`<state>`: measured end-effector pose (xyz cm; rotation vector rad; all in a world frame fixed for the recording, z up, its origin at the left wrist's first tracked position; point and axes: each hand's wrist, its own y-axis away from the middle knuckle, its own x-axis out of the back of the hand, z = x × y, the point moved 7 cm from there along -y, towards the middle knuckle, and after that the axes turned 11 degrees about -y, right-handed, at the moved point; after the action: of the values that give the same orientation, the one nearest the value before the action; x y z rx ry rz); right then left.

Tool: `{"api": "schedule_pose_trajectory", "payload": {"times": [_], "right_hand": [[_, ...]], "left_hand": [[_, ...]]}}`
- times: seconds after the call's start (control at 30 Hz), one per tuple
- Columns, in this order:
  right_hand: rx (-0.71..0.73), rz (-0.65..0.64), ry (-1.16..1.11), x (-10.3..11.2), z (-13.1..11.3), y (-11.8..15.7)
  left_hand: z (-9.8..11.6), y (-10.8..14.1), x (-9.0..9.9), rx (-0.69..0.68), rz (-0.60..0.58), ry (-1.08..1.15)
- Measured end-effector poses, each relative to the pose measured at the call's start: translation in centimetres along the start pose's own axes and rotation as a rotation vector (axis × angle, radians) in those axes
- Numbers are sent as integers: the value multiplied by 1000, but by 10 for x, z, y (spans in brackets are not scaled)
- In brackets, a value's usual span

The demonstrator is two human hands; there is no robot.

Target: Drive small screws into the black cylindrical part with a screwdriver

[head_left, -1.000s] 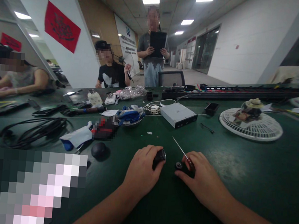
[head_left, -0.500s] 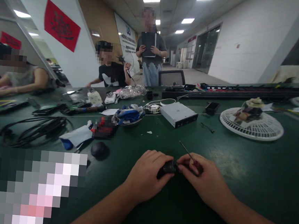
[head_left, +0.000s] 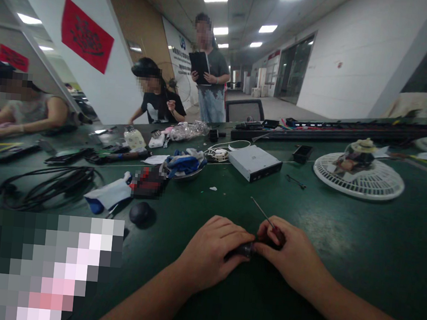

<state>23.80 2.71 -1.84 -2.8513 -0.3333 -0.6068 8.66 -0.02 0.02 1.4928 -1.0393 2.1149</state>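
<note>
We see the left hand (head_left: pixel 211 249) curled around a dark cylindrical part (head_left: pixel 243 250), which lies between both hands, its exposed end at the right thumb. The right hand (head_left: pixel 291 246) holds a screwdriver (head_left: pixel 262 212), shaft slanting up and left. Fingers cover most of the part; we cannot tell whether the right fingertips pinch another piece. Farther left, pixelation obscures a red-and-black object (head_left: pixel 148 182).

Left grip (head_left: pixel 209 247) and right grip (head_left: pixel 297 249) have converged at the black cylinder (head_left: pixel 244 250); the standing person (head_left: pixel 218 68) shifted leftward. The dark folder (head_left: pixel 198 64) tilted.
</note>
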Motion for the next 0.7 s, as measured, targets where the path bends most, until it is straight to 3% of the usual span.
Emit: {"api": "schedule_pose_trajectory", "payload": {"times": [0.3, 0.5, 0.7], "right_hand": [[-27, 31, 94, 1, 0, 2], [19, 24, 136, 0, -5, 3], [84, -11, 54, -1, -13, 7]], "left_hand": [[1, 1, 1, -62, 1, 53], [5, -1, 1, -20, -82, 59], [-5, -2, 2, 123, 21, -12]]}}
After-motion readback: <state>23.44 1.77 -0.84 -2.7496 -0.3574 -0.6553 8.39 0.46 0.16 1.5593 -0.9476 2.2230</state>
